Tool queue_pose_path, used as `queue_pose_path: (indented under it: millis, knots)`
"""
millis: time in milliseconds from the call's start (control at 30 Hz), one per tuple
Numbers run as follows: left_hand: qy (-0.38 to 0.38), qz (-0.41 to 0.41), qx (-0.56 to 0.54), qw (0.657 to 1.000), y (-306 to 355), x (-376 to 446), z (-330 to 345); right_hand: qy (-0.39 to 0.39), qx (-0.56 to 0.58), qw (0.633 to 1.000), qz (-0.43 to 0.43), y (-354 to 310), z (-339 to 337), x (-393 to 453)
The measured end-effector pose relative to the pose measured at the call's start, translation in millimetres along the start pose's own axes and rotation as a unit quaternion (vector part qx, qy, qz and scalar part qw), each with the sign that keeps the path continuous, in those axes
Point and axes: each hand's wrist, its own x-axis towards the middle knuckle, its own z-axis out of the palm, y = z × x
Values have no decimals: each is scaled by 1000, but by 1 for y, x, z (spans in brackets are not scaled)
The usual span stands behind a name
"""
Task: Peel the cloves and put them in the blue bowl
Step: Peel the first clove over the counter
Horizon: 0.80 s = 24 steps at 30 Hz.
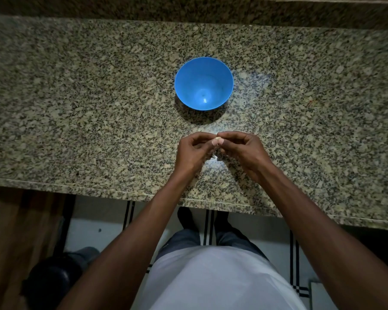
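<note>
- I am looking down at the counter [76,108], a wide stone top with speckles; it is carrying everything in this scene.
- The blue bowl [203,70] is standing upright on the counter, straight ahead of both hands and a little apart from them. I am seeing nothing inside it, so I judge that no peeled clove is in it yet.
- My left hand [192,151] is hanging above the counter with its fingers curled in, and the fingertips are pinching the clove from the left side.
- My right hand [244,151] is meeting it from the other side, fingers also curled, thumb and forefinger pressing on the same clove. Neither hand is opened wide.
- The clove [217,141] is sitting exactly between the two sets of fingertips, mostly hidden by them; only a pale part is showing.
- I am judging the clove as very light and firm, with a thin, dry skin that tears easily. Once bare it will probably be a bit slippery, so I think holding it at the ends and lifting the skin with a nail is best.
- A small pale scrap [214,155] is showing just under the hands; maybe loose skin, I cannot tell.
</note>
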Motion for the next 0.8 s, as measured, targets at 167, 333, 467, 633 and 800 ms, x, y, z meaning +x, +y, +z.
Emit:
queue_pose_path:
  millis: [167,333,467,633,800]
  knots:
    - [0,22,26,999,-7,2,-6,-36,-93,995,-30,-7,-5,-4]
    - [-25,24,12,999,-4,4,-6,-60,-92,994,-2,-22,-7,2]
    - [-8,-30,-65,997,-3,-1,3,-54,-24,997,52,-23,-2,8]
    - [-6,-96,-156,983,-5,-3,7,-63,41,996,55,-18,5,5]
    - [-16,-53,-84,995,-1,-1,1,-60,33,996,48,-10,4,2]
